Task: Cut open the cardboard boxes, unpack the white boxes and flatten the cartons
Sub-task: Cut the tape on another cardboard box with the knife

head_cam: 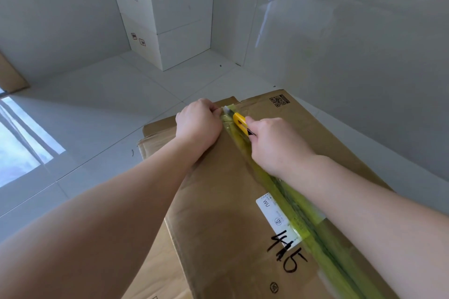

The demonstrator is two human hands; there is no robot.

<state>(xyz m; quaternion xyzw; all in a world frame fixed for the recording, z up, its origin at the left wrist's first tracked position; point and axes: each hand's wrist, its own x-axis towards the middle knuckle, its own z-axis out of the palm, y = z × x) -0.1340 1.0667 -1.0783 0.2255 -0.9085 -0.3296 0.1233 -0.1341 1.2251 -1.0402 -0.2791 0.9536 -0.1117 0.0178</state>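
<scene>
Brown cardboard fills the lower half of the view: a large carton (218, 201) lies flat side up on the white tiled floor (102, 109), its centre seam sealed with a long strip of yellow-green tape (286, 194) that runs from the far edge toward me. My right hand (274, 143) has its grip curled round a yellow utility knife (240, 122), the blade end pointing at the far end of the seam, right on the tape. My left hand (198, 121) sits just beside it on the left flap; its grip is curled, fingertips at the carton's far edge near the end of the tape, though whether they pinch the tape or merely press the cardboard I cannot tell.

On the carton's top, a white shipping label (274, 218) lies partly under the tape, with "415" scrawled in black marker (288, 253) beside it and a QR code (279, 100) printed near the far right corner. More cardboard (155, 272) shows beneath the carton at the lower left.

Well apart, against the tiled wall in the far corner, 2 white boxes (170, 17) stand stacked, 1 on the other, small printed marks on their left faces. Another piece of brown cardboard (11, 75) leans at the left edge.
</scene>
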